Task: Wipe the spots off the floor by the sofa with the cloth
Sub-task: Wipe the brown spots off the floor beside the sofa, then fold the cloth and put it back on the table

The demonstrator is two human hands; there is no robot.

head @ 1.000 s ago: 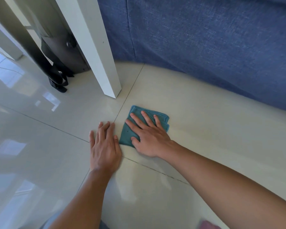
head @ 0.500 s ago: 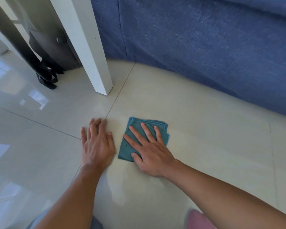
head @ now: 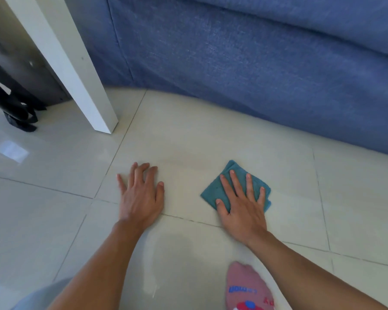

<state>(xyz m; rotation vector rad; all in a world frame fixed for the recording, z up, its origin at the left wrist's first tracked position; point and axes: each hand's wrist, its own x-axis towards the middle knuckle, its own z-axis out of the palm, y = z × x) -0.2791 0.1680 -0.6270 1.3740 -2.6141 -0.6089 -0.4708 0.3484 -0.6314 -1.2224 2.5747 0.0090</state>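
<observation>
Since half a second ago the right hand [head: 242, 206] has slid the cloth [head: 217, 189] away to the right, so a stretch of bare tile now separates it from the left hand [head: 140, 198], where before the two lay nearly side by side.

Far left of the hands, a dark bag [head: 20, 86] with black straps sits on the floor [head: 54, 209], partly behind a white bench leg [head: 76, 70] that slants down to stand on the tile beyond the left hand. That hand lies flat on the pale glossy floor, palm down and fingers spread wide, holding nothing, just to the right of a grout line. Between the hands, a faint dull smear [head: 184, 159] shows on the tile, a little beyond their fingertips; no clear spots can be made out elsewhere. The right hand presses palm down on the folded teal cloth, fingers splayed over it, thumb at its near edge; the cloth lies flat on the tile with a corner pointing away toward the sofa [head: 255, 74]. The blue fabric sofa fills the frame beyond both hands, its base meeting the floor well past the cloth. Nearest the camera, below the right forearm, a foot in a pink sock [head: 246, 285] shows blue lettering, upside down and too blurred to read, with a red and blue motif beside it.
</observation>
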